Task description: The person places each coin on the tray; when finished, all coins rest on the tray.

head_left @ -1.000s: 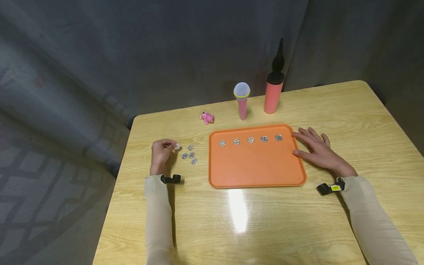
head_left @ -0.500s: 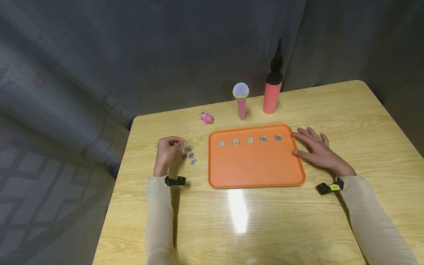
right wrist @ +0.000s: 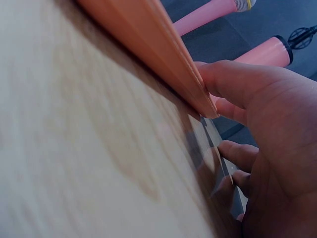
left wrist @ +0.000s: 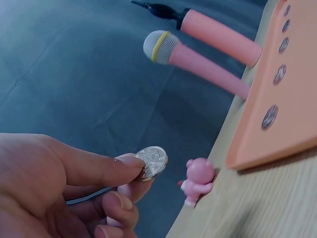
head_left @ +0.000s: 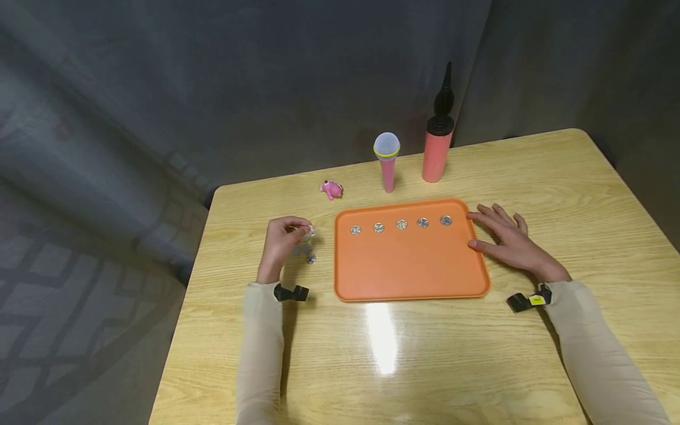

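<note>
Between thumb and forefinger, my left hand pinches a silver coin, held up off the table left of the tray. Several loose coins lie just below that hand in the head view, some partly shadowed; the nearest coin shows plainly. A row of several coins runs along the far side of the orange tray, the leftmost coin close to its left rim. At the tray's right edge, my right hand rests with its fingers extended, thumb and forefinger touching the rim.
A small pink figurine sits behind the tray, to its left. A pink toy microphone and a pink hand pump with a black nozzle stand along the back edge of the wooden table. A dark curtain hangs behind.
My left hand has moved right with the pinched coin, passing over the loose coins toward the tray. My right hand stays at the tray's right edge.
</note>
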Available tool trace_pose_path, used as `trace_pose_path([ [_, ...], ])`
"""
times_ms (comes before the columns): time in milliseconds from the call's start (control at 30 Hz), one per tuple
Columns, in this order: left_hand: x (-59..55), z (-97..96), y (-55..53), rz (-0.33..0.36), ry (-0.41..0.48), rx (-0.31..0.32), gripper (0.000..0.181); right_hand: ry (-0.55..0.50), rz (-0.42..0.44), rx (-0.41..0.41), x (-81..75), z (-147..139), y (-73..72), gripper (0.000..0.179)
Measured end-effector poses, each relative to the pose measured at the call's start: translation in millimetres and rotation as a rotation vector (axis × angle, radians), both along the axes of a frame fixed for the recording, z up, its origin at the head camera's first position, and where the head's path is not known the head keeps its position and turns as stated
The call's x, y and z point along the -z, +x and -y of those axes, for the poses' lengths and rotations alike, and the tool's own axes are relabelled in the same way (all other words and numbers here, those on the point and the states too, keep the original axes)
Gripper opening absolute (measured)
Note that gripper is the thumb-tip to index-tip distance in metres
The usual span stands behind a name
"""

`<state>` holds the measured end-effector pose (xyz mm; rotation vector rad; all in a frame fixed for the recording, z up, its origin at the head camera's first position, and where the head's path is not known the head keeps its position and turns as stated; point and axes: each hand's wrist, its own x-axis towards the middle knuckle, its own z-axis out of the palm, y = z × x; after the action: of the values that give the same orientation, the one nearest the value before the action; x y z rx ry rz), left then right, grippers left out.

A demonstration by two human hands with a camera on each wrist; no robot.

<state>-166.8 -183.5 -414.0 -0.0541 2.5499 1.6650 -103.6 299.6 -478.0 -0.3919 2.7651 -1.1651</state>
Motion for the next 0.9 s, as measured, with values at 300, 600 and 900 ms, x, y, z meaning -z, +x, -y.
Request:
trace_pose_path([
  [300, 2.0, -22.8, 0.5, -0.001, 0.027, 0.067, 0.013, 0.004, 0.01, -0.002, 0.9, 0, 0.0, 0.068],
  [600, -4.6, -50.0, -0.5, -0.041, 0.066, 0.144, 0.012, -0.006, -0.001, -0.016, -1.2, 0, -0.2, 0.068],
  [900, -8.7, -80.3, 0.3, -0.064, 0.072, 0.201, 0.01, -0.006, -0.005, -0.012, -0.3, 0, -0.6, 0.068],
])
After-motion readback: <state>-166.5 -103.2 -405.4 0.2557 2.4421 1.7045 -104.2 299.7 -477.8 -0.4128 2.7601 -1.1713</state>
